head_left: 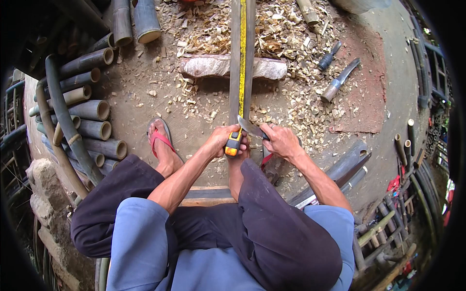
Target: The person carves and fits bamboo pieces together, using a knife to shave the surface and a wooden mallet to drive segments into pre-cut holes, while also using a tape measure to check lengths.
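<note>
My left hand (221, 139) is closed round an orange and black tape measure (233, 144). Its yellow tape (243, 58) runs straight away from me along a long grey-brown piece, probably split bamboo (235, 92). That piece rests across a rough, pale log (206, 66), and its near end is by my hands. In my closed right hand (283, 142) is a knife with a dark handle. The knife blade (251, 128) points left, its tip beside the tape just above the tape measure; whether it touches cannot be told.
Bamboo tubes (95, 109) are stacked at the left, with more at the far left. Wood shavings (208, 31) cover the ground around the log. A large blade with a thick handle (332, 90) and a smaller dark-handled tool (326, 61) lie right. Split bamboo (345, 162) lies near my right forearm.
</note>
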Demonstrator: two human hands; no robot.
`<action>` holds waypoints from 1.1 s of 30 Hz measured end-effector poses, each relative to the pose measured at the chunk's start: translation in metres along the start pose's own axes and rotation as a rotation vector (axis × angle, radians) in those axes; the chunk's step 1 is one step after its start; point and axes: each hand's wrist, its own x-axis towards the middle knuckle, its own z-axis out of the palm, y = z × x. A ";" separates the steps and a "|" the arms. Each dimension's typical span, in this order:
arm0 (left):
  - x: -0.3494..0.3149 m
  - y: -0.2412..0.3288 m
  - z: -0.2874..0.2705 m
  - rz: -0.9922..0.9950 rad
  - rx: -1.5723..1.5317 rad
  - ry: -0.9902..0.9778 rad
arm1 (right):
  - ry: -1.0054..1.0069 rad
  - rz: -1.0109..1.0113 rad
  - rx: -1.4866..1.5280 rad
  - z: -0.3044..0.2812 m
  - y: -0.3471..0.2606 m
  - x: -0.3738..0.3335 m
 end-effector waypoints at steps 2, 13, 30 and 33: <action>-0.004 0.002 0.005 0.010 0.000 0.014 | -0.016 0.010 0.004 -0.002 -0.001 0.001; -0.008 0.000 0.006 0.029 0.001 0.034 | -0.025 0.043 -0.037 -0.001 -0.009 0.002; -0.026 0.054 -0.016 0.637 0.044 0.143 | 0.916 1.125 0.245 -0.039 0.197 -0.069; -0.015 0.081 -0.084 0.696 0.167 0.331 | 0.859 1.223 0.216 -0.019 0.254 -0.075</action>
